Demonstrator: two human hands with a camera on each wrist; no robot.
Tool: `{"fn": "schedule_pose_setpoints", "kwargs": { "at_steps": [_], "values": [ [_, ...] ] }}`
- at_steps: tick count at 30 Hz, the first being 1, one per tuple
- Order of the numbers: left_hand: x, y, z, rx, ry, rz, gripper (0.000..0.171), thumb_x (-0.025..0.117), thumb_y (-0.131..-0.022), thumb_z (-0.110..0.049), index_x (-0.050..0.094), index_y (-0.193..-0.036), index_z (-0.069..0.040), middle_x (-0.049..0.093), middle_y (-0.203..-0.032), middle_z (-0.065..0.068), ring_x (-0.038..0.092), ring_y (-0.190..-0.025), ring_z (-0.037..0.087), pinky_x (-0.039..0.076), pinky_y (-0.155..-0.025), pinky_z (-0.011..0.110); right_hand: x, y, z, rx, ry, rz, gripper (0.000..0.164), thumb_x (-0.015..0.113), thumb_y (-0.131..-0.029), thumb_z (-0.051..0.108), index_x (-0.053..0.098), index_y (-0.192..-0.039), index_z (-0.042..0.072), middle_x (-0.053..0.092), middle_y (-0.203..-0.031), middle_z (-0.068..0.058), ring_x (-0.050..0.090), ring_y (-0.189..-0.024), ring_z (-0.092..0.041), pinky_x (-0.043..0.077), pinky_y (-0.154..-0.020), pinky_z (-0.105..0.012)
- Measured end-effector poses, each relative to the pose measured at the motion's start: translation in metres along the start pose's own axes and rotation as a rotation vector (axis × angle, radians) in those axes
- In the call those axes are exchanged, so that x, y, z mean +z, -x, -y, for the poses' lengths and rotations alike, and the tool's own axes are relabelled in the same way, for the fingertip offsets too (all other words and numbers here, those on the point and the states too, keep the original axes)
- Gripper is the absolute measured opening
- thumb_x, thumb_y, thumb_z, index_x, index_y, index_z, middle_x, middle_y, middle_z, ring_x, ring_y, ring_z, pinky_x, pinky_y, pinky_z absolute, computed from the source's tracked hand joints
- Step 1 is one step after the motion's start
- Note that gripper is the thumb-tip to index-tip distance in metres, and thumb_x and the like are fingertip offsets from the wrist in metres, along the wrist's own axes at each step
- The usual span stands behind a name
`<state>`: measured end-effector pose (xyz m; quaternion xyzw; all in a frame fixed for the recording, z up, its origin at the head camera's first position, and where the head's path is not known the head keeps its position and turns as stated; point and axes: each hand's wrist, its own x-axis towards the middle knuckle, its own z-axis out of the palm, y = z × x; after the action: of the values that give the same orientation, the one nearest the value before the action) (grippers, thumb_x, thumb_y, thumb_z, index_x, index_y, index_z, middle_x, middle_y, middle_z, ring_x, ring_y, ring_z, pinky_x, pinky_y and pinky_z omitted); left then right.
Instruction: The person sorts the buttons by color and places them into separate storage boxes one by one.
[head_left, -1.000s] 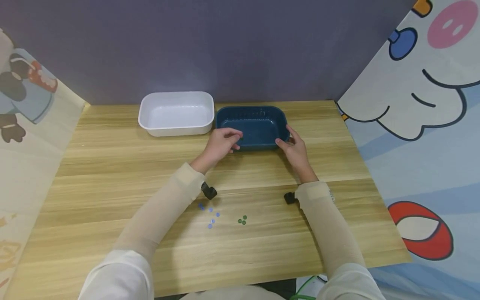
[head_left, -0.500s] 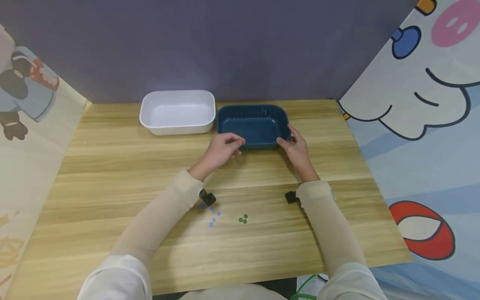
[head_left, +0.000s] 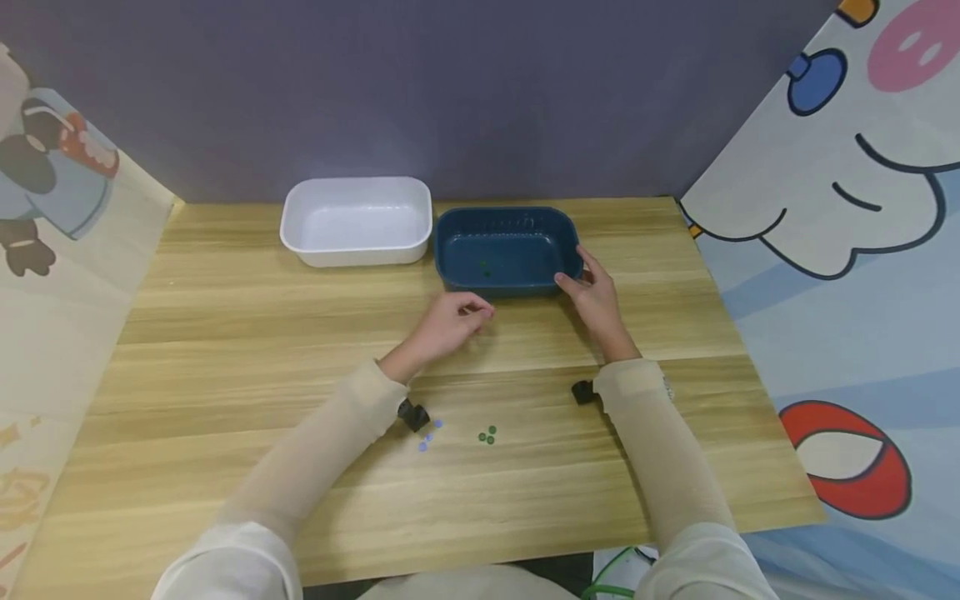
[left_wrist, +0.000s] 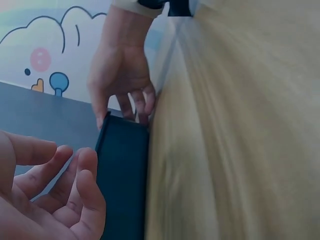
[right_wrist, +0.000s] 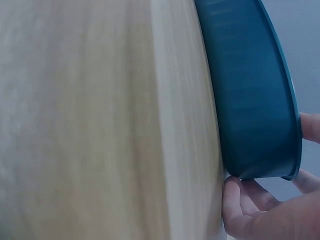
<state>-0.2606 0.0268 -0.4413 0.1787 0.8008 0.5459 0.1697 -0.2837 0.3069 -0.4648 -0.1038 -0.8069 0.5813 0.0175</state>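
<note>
Dark teal dish, round-cornered, glossy inside

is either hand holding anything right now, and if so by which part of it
The right hand holds the blue box by the rim and wall at its right end. The left hand holds nothing visible.
</note>
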Motion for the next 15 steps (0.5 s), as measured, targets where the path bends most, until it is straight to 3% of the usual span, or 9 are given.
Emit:
{"fn": "schedule_pose_setpoints", "kwargs": {
  "at_steps": [3,9,15],
  "values": [
    [0.005,0.003,0.004,0.044,-0.058,0.021,0.022,0.063,-0.101,-0.015,0.073,-0.111,0.002,0.071,-0.097,0.018,0.070,-0.076,0.035,0.053,-0.057,0.029,-0.001,0.001,0.000,0.001,-0.001,0.001,0.074,0.071,-0.096,0.029,0.033,-0.159,0.029,0.043,-0.148,-0.020,0.054,-0.127,-0.030,0.048,-0.084,-0.024],
    [0.015,0.011,0.006,0.098,-0.272,0.067,0.015,0.067,-0.098,-0.016,0.077,-0.102,-0.005,0.073,-0.093,0.002,0.064,-0.077,0.014,0.053,-0.066,0.027,-0.002,0.002,0.005,0.030,-0.010,0.015,0.074,0.070,-0.096,0.025,0.031,-0.160,0.027,0.042,-0.151,-0.020,0.053,-0.128,-0.030,0.050,-0.088,-0.029],
    [0.022,0.026,0.003,0.112,-0.388,0.150,0.011,0.069,-0.097,-0.014,0.077,-0.090,-0.010,0.071,-0.085,-0.003,0.062,-0.071,0.010,0.054,-0.069,0.028,-0.002,0.002,0.011,0.050,-0.026,0.025,0.075,0.069,-0.097,0.018,0.030,-0.160,0.019,0.040,-0.151,-0.023,0.054,-0.127,-0.032,0.051,-0.087,-0.031]
  ]
}}
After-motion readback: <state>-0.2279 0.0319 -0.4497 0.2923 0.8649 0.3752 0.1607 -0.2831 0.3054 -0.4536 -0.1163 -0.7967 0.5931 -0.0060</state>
